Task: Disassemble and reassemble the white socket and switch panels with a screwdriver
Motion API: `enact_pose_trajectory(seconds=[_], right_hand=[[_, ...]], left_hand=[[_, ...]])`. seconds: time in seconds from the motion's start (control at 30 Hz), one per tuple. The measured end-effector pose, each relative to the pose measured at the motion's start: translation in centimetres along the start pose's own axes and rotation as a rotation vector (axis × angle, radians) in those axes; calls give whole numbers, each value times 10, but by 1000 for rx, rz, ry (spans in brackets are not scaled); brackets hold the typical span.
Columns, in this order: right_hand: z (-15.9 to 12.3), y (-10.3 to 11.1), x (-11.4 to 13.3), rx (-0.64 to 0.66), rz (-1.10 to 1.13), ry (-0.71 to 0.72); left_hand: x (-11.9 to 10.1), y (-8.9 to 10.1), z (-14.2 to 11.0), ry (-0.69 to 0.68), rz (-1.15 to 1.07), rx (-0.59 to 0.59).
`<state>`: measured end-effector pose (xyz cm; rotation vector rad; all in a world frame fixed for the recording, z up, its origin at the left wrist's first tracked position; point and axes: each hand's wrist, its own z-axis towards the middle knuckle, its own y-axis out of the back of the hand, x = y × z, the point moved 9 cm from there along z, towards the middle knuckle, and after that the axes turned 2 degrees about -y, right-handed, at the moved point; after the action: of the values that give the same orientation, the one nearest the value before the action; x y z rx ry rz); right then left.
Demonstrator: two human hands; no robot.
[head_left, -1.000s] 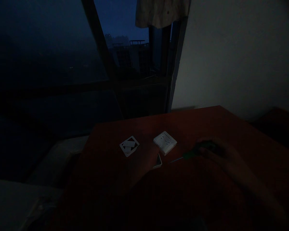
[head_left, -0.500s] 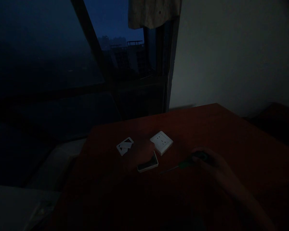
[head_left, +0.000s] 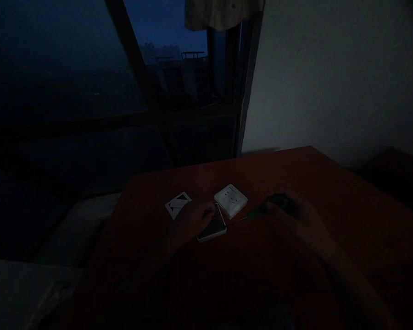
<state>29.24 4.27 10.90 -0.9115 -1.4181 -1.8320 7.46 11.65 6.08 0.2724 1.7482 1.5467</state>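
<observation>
My right hand (head_left: 292, 211) is wrapped round the green handle of a screwdriver (head_left: 256, 213). Its thin shaft points left, and the tip reaches the right edge of a shallow white-rimmed box with a dark inside (head_left: 212, 230). Over that box's left part is my left hand (head_left: 194, 220), fingers curled together; what they hold, if anything, is too dark to make out. Behind the box lies a white wall socket (head_left: 231, 200), holes facing up. A white frame plate (head_left: 177, 204) with a strip across its opening lies left, partly behind my left hand.
All of this rests on a reddish-brown table (head_left: 282, 169). A dark window (head_left: 192, 137) stands beyond its far left side, and a pale wall (head_left: 330, 82) rises behind on the right. A pale surface (head_left: 20, 284) shows at lower left. The room is very dim.
My right hand has moved the screwdriver up and left, bringing its tip to the box's edge. My left hand has drawn back slightly, with its fingers more curled. The view has shifted a little.
</observation>
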Motion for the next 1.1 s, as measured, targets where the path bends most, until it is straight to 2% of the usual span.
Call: enact_pose_trajectory(seconds=[0.17, 0.3, 0.5, 0.8, 1.1], right_hand=[[17, -2, 34, -1, -111, 108], [23, -7, 48, 20, -164, 160], [24, -10, 53, 40, -223, 202], [23, -6, 60, -2, -266, 210], [24, -12, 62, 48, -273, 211]], left_hand=[[3, -5, -10, 18, -96, -72], [3, -8, -13, 20, -127, -103], [-1, -9, -14, -10, -144, -118], [-4, -9, -13, -29, -141, -88], [-3, -10, -10, -28, -137, -67]])
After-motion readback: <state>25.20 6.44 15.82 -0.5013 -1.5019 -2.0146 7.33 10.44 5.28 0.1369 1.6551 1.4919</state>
